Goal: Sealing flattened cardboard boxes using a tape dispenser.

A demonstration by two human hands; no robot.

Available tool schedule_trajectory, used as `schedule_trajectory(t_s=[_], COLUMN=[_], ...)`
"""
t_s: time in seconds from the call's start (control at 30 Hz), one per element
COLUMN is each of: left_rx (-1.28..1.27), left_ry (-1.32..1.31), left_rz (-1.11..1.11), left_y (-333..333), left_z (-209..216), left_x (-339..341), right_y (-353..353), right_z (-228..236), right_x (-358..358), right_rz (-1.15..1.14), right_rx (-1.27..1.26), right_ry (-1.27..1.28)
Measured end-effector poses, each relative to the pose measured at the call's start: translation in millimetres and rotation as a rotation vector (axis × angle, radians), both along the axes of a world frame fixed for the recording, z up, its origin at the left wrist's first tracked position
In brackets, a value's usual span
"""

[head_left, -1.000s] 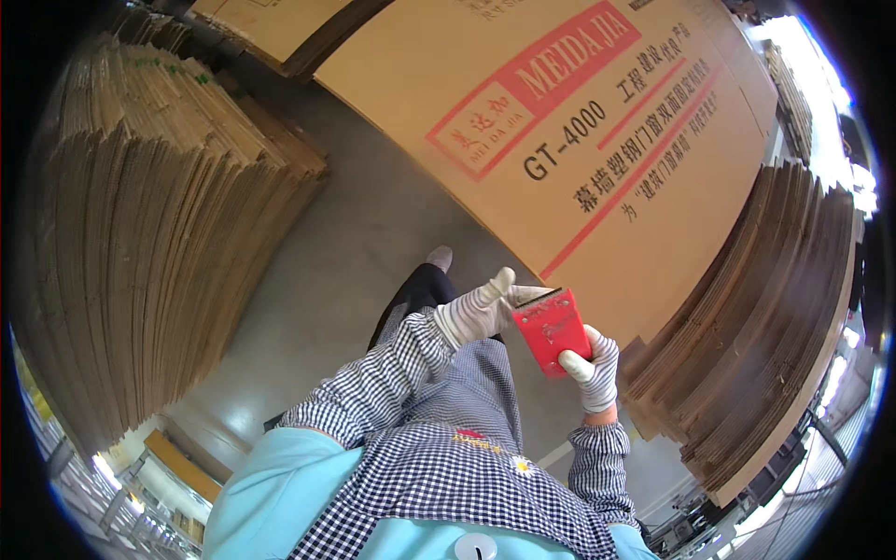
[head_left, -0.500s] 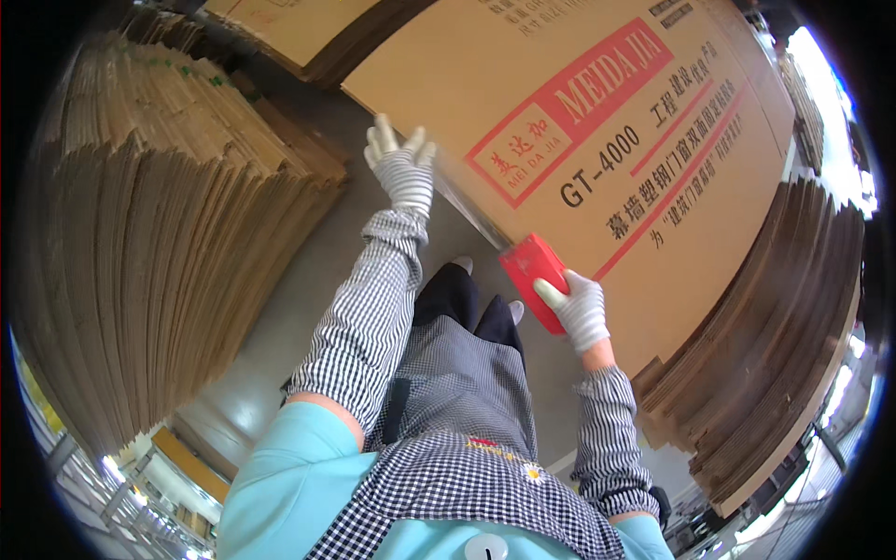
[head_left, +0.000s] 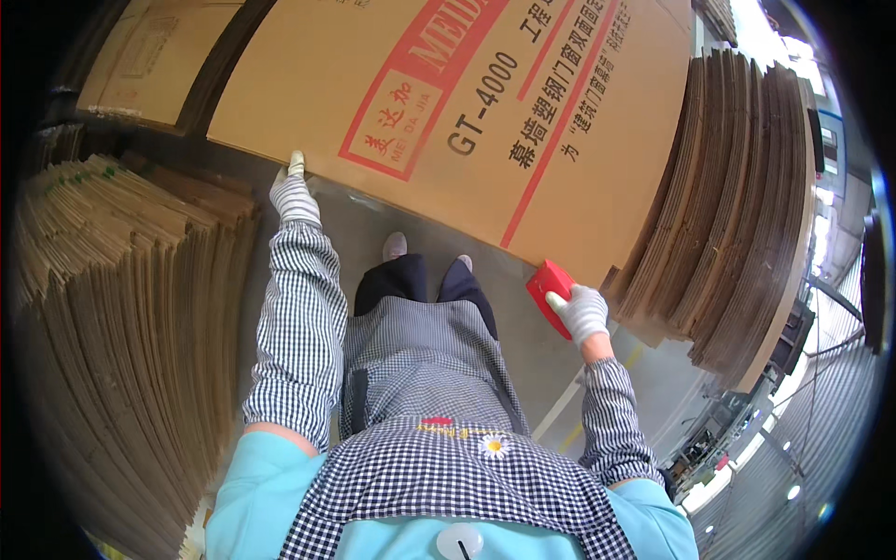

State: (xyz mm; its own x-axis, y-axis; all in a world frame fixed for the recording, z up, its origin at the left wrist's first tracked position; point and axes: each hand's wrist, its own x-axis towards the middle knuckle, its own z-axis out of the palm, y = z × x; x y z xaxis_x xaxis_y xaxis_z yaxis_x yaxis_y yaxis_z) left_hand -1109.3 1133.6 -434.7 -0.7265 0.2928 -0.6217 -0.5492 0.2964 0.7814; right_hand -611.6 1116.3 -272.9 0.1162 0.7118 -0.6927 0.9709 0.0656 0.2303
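A large flat cardboard carton (head_left: 280, 112) with red and black print lies in front of me. At its near left edge is my left hand (head_left: 295, 194) in a whitish striped glove, the thumb up on the edge and the other fingers hidden beneath. My right hand (head_left: 586, 313), gloved alike, grips a red box-shaped hand tool (head_left: 551, 294), thumb on top. This tool is at the carton's near right corner, its far end close to the edge; whether they touch I cannot tell.
A tall stack of cardboard sheets (head_left: 131, 308) stands at my left. More stacked cardboard (head_left: 719, 205) rises at the right, next to the carton. Another flat carton (head_left: 149, 61) lies at the far left. Grey floor (head_left: 364, 219) shows around my shoes.
The view has swung, so the carton appears farther left and higher. My left hand went from spread fingers to holding the edge. The red tool moved along the near edge to the right corner.
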Motion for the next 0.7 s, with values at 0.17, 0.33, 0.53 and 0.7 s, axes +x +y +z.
schedule_trajectory(t_s=[0.17,0.33,0.53,0.7], left_rx=[0.122,-0.080,-0.228,-0.414], left_ry=[-0.013,0.197,1.302,1.191], left_rz=[0.035,0.091,-0.425,-0.557], left_y=[8,-12,-9,19], left_z=[18,-11,80,25], left_x=[14,-13,128,173], right_y=[15,21,-26,-20], right_z=[-43,22,29,-63], right_x=[-30,-1,106,106], right_rz=[0.272,0.303,-0.095,-0.817], right_rx=[0.121,-0.008,0.510,0.631], right_ry=[-0.056,0.001,0.011,1.088])
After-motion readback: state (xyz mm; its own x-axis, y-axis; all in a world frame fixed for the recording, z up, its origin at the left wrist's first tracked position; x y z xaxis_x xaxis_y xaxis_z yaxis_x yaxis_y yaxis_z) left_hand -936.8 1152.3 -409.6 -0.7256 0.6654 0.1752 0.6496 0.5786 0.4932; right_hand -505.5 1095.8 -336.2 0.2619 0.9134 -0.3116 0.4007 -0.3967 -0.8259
